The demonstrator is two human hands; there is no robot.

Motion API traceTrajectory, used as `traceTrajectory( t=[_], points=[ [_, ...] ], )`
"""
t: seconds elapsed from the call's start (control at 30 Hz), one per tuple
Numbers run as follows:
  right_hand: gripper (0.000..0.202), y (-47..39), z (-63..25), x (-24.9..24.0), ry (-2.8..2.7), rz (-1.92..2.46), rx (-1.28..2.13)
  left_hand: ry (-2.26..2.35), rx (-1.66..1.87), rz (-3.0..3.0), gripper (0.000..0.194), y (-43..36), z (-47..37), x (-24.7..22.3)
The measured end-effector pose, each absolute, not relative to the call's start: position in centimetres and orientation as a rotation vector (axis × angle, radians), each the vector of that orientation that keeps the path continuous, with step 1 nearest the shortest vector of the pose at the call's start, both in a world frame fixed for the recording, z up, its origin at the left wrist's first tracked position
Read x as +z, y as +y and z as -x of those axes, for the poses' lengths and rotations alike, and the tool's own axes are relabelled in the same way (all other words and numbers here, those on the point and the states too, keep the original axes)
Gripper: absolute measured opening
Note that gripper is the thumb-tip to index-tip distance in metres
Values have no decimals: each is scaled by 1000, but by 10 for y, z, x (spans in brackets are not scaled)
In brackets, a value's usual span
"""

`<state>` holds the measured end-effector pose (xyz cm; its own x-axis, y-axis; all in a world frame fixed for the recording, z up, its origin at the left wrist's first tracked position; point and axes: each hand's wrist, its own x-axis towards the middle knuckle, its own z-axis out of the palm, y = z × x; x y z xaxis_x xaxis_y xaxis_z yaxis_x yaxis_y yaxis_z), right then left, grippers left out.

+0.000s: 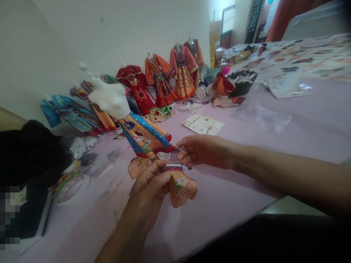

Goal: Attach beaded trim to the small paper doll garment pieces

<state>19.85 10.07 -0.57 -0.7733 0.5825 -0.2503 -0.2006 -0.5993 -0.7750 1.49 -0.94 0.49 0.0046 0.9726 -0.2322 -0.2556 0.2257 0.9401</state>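
Observation:
My left hand (152, 188) pinches a small orange floral fabric piece (182, 188) by its dark trimmed upper edge, and the piece hangs down to the right of the fingers. Just above and to the right, my right hand (199, 151) has its fingertips closed on a thin, light pointed tool (179, 148). Behind both hands stands a white doll mannequin (111, 100) in an orange and blue skirt (146, 135) with a red hem. A second orange floral piece (138, 167) lies on the table by the skirt.
Small dressed forms, one in a red dress (138, 87), line the wall. A printed card (203, 124), a plastic bag (267, 118) and a dark basket (242, 82) lie on the pink table (227, 193). At left are a tape roll (74, 188) and a black object.

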Motion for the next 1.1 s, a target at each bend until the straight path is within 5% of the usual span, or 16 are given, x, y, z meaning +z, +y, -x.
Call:
traceTrajectory(
  t=[0.6, 1.1],
  points=[
    [35, 96, -201, -13, -1388, 516, 2274, 1234, 1153, -886, 13, -10, -18, 2],
    [23, 99, -204, -10, -1496, 603, 2004, 1204, 985, -934, 15, -9, -18, 4]
  ],
)
